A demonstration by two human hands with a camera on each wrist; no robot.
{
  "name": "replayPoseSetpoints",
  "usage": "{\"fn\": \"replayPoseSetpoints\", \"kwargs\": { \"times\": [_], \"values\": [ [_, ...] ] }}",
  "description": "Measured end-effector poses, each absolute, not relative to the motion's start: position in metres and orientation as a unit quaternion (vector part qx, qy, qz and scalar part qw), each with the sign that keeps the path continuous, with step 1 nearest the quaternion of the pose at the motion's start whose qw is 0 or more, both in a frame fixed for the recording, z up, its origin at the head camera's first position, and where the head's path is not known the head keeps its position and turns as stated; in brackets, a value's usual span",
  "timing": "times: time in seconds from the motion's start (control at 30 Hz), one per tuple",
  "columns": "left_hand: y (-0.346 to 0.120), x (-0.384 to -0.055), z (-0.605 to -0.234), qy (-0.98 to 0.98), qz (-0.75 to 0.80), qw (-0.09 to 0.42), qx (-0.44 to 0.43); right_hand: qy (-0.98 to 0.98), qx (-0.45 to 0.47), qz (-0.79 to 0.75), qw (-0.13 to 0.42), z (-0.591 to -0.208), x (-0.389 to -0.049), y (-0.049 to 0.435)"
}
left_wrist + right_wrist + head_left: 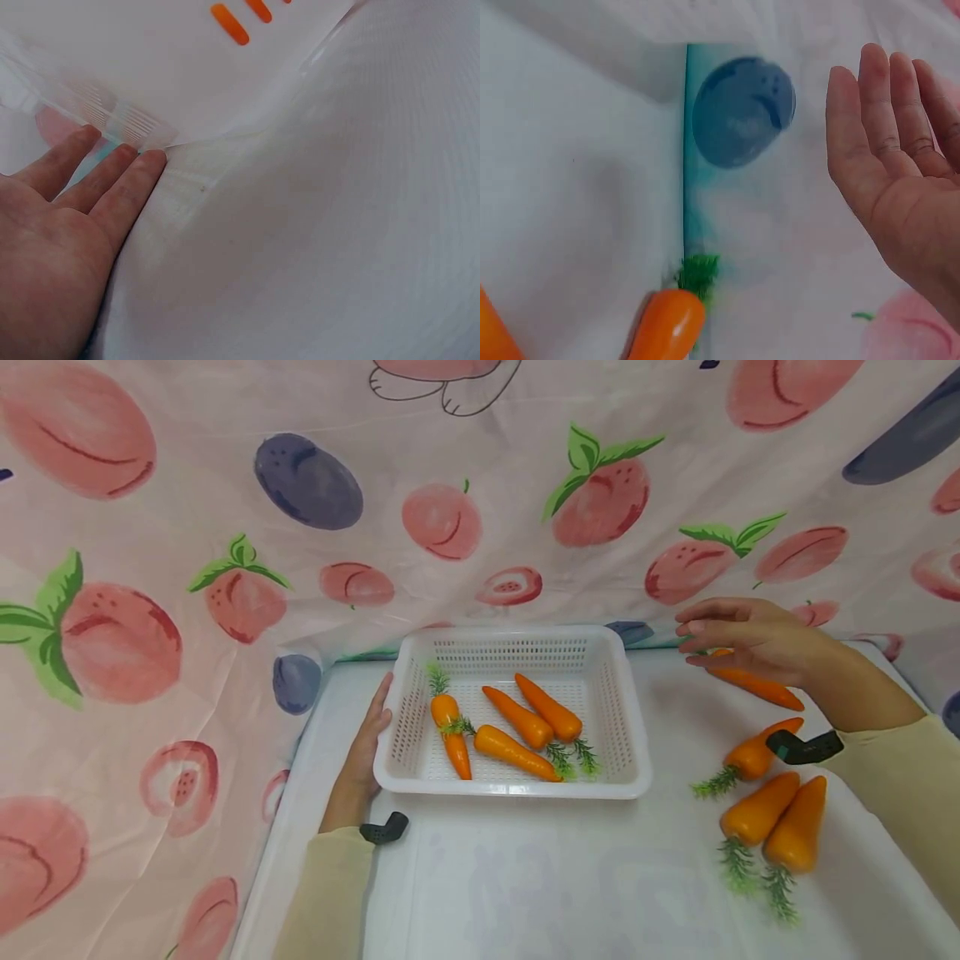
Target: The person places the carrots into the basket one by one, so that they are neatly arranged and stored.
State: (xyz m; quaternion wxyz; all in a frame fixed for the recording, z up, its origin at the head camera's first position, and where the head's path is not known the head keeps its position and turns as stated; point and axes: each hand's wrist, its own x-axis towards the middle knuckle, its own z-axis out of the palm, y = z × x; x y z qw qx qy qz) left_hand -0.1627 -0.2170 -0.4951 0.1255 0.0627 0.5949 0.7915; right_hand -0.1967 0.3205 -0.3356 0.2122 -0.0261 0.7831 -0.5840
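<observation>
Basket: white rectangular perforated-plastic basket point(510, 790), set on the table; long axis left to right.
Carrots inside: four glossy orange tapered carrots with green leafy tops point(517, 752); two tips point far-left, two toward the near side.
Carrots outside: four matching orange carrots point(759, 810), right; three tips point away, one near-right.
Left hand point(365, 747): fingers straight, touching the basket's left wall.
Right hand point(757, 635): fingers extended, raised over the farthest outside carrot.
Surface: smooth white tabletop point(465, 893).
Room: pale fruit-print fabric point(420, 452) behind.

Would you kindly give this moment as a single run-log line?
left hand touching white basket | right hand raised, empty | four carrots in basket | four loose carrots on white tabletop
</observation>
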Motion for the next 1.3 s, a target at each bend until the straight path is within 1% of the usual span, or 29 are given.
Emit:
{"fn": "replayPoseSetpoints", "kwargs": {
  "times": [0.2,0.43,0.6,0.8,0.9,1.1,1.3],
  "values": [
    [-0.216,-0.163,-0.495,0.595,0.792,0.123,0.066,0.815,-0.022,-0.544,0.2,-0.342,-0.205,0.347],
    [-0.216,-0.162,-0.495,0.598,0.79,0.122,0.062,0.837,-0.011,-0.503,0.216,-0.355,-0.211,0.374],
    [-0.216,-0.162,-0.495,0.593,0.793,0.123,0.063,0.855,-0.01,-0.471,0.219,-0.363,-0.215,0.385],
    [-0.217,-0.161,-0.493,0.593,0.793,0.126,0.061,0.893,0.003,-0.392,0.22,-0.374,-0.216,0.393],
    [-0.217,-0.161,-0.493,0.592,0.794,0.127,0.063,0.894,0.009,-0.39,0.219,-0.381,-0.217,0.397],
    [-0.216,-0.161,-0.491,0.588,0.796,0.131,0.06,0.899,0.028,-0.382,0.21,-0.398,-0.222,0.41],
    [-0.216,-0.16,-0.488,0.588,0.795,0.134,0.058,0.914,0.049,-0.355,0.187,-0.414,-0.225,0.421]
  ]
}}
